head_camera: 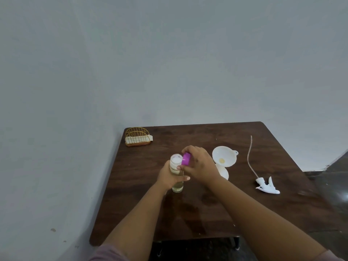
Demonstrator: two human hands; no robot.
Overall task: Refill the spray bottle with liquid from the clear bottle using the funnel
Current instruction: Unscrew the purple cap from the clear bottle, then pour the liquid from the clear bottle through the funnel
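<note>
Two hands meet over the clear bottle (177,174), standing upright on the brown table (207,208): I see my left hand (170,178) wrapped round its body, my right hand (197,164) pinching the purple cap (186,159) just off its mouth. The funnel (224,156) sits in the white spray bottle (224,173) right beside; the spray head (267,185) lies well apart.

A dark brown wooden surface (197,208) stands against a grey wall. At about 10 o'clock, near the far left corner, sits a gold wire holder (138,137) with white paper in it. Near the centre stands the clear bottle (177,183), upright, with pale yellowish liquid. At 1 o'clock stands the white spray bottle (223,173) with the white funnel (224,156) on top. At 3 o'clock the white spray head (267,186) lies on its side, its thin tube (249,157) stretching toward 12 o'clock
</note>
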